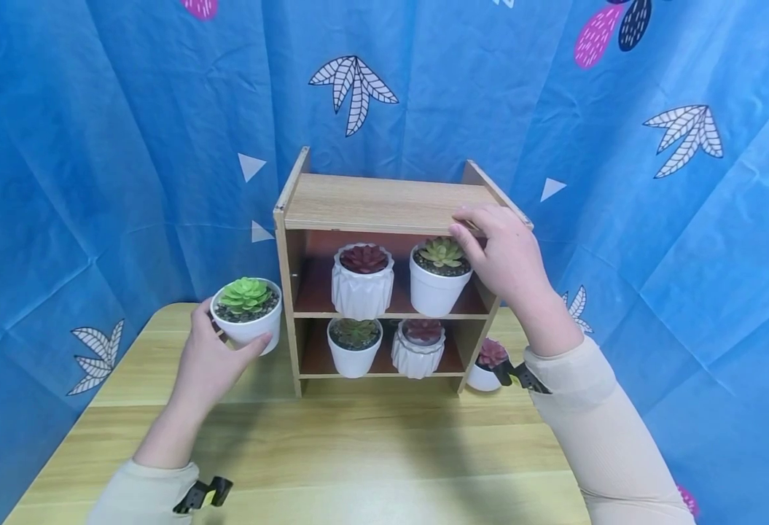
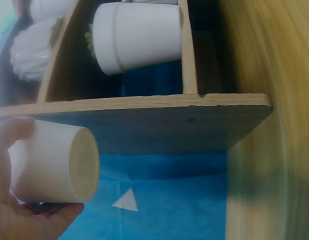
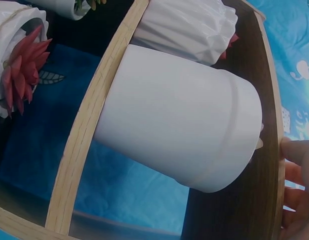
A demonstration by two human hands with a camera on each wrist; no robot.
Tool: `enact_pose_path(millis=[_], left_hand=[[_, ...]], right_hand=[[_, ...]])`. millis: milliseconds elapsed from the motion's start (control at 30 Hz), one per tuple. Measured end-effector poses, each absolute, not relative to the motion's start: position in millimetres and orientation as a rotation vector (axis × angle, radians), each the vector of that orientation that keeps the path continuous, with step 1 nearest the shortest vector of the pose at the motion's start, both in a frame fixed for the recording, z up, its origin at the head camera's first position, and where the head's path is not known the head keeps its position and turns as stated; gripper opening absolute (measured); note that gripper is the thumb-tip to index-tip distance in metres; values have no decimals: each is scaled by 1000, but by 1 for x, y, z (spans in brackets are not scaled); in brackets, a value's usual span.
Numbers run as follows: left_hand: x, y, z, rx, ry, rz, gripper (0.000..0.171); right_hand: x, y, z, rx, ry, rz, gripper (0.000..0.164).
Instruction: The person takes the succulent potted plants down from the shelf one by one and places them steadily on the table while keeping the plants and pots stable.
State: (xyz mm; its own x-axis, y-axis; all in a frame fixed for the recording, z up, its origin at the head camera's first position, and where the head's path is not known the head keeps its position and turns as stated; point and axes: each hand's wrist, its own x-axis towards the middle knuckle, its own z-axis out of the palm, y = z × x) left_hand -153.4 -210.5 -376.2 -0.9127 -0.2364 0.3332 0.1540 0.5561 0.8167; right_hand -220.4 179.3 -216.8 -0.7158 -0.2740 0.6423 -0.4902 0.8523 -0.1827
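Closest to the camera, running in from the lower right of the head view, a pale sleeve [image 1: 614, 437], with a second pale sleeve [image 1: 144, 496] at the bottom left, both cut off by the lower edge. At middle left, held in the air just beside a small wooden shelf [image 1: 290, 313], a plant pot [image 1: 246, 330]: white, smooth-sided, slightly tilted, with dark gravel [image 1: 238, 316] and a bright green succulent [image 1: 245, 294] on top. Gripped by the left hand [image 1: 216, 364], thumb along one side and fingers around the other, spread only to the width of the pot. Right of centre, the right hand [image 1: 505, 251], fingers bent, touching the front edge of the top board [image 1: 391, 203]; cannot tell whether pinching or merely resting there. Just below, in the upper compartment, a smooth pot [image 1: 438, 293] with a yellow-green plant, beside a ridged pot [image 1: 361, 286] with a dark red plant. In the compartment beneath, another smooth pot [image 1: 354, 359] and another ridged pot [image 1: 418, 359], plants shaded and hard to make out. At lower right, a pink-leaved plant [image 1: 491, 352], potted in white, partly hidden behind the shelf and a black clip [image 1: 532, 380]. Left fingers mostly concealed by the pot; right hand cropped at the right edge of its wrist view.
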Motion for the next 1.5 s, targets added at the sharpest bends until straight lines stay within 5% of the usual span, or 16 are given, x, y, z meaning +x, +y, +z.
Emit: enact_pose_path(millis=[1500], left_hand=[[-173,-208,-436,96,-2375,-1450,104]], right_hand=[[-221,180,-217,557,-2395,446,36]])
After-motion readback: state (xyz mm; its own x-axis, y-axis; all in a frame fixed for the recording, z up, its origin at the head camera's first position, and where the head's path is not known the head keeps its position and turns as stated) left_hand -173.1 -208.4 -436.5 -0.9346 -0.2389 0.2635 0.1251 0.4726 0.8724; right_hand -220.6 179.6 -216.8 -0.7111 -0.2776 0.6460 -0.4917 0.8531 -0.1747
